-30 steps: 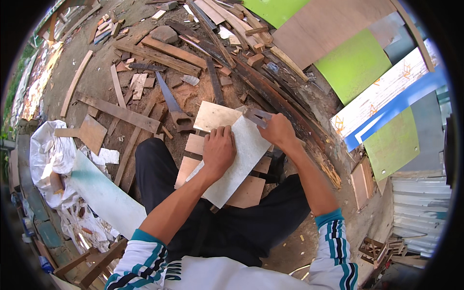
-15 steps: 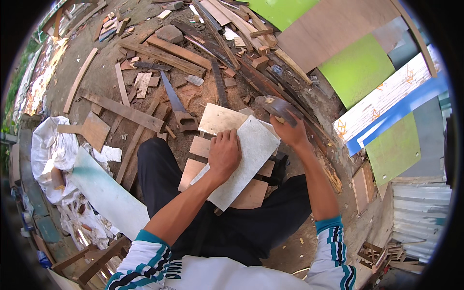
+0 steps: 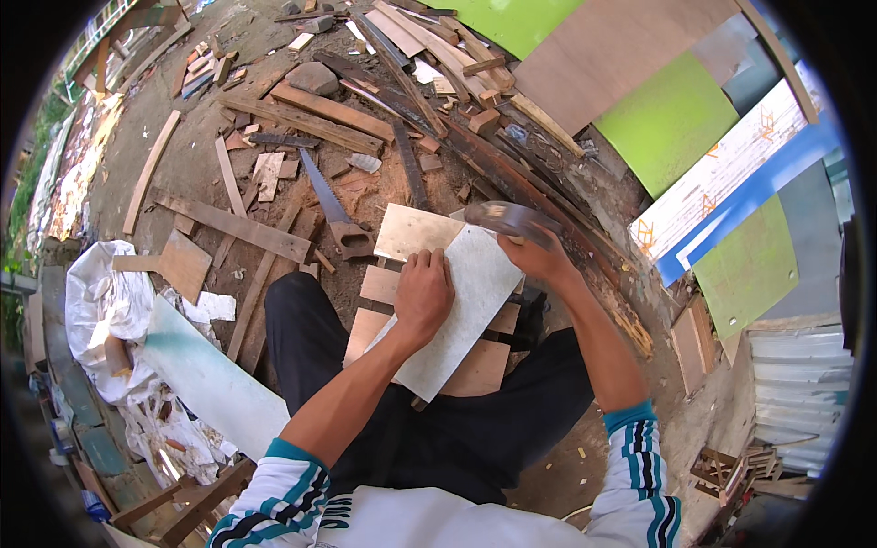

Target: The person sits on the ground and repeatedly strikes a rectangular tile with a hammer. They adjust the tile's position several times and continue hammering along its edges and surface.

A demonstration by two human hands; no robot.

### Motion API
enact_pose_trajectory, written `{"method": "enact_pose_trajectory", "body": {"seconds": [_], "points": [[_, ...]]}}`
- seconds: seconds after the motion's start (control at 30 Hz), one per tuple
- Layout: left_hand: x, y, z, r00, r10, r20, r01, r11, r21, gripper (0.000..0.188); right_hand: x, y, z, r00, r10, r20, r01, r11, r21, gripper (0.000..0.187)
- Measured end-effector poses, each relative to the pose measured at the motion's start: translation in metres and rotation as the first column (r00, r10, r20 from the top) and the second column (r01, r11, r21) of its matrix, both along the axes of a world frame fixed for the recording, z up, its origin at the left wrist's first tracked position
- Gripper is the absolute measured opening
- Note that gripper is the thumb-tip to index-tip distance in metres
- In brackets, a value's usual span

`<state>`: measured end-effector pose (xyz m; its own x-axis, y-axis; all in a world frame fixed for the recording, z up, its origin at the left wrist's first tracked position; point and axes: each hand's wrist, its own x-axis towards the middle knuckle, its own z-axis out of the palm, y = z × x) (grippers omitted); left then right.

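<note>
My left hand (image 3: pixel 425 294) is closed, fingers curled down over the left edge of a pale grey-white rectangular board (image 3: pixel 464 306), pressing it on a stack of thin plywood pieces. One lighter plywood piece (image 3: pixel 406 231) lies under the board's far end. Other plywood pieces (image 3: pixel 477 367) stick out at its sides, above my lap. My right hand (image 3: pixel 539 258) is wrapped round a hammer, its dark head (image 3: pixel 512 222) slightly blurred over the board's far right corner. My fingers hide most of the handle. A small dark spot, perhaps a nail, shows near the board's far edge.
A handsaw (image 3: pixel 336 205) lies on the dirt beyond my left knee. Wooden strips (image 3: pixel 233 224) and scraps litter the ground ahead. At the left lie a white sack (image 3: pixel 96 292) and a long pale sheet (image 3: pixel 210 365). Green and brown panels (image 3: pixel 671 119) stand at the right.
The hammer and my right hand have moved left and slightly down, so its head is now over the board's far edge. My left hand stays on the board.
</note>
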<state>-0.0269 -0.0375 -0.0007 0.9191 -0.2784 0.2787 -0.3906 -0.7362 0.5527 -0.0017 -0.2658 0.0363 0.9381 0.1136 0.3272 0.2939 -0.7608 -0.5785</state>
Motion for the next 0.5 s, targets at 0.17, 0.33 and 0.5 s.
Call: {"method": "enact_pose_trajectory", "body": {"seconds": [0.17, 0.33, 0.5], "points": [[0.005, 0.007, 0.004, 0.997, 0.003, -0.075, -0.003, 1.0, -0.012, 0.022, 0.025, 0.018, 0.059, 0.86, -0.182, -0.477, -0.063, 0.89, -0.452, 0.026], [0.0, -0.001, 0.004, 0.997, -0.005, -0.082, 0.002, 1.0, -0.028, 0.02, 0.002, 0.005, -0.003, 0.998, -0.021, 0.052, 0.02, 0.999, 0.026, 0.03], [0.001, 0.003, 0.007, 0.997, 0.003, -0.082, -0.005, 1.0, -0.019, 0.019, 0.022, 0.006, 0.028, 0.868, -0.204, -0.453, 0.065, 0.95, -0.304, 0.031]]}}
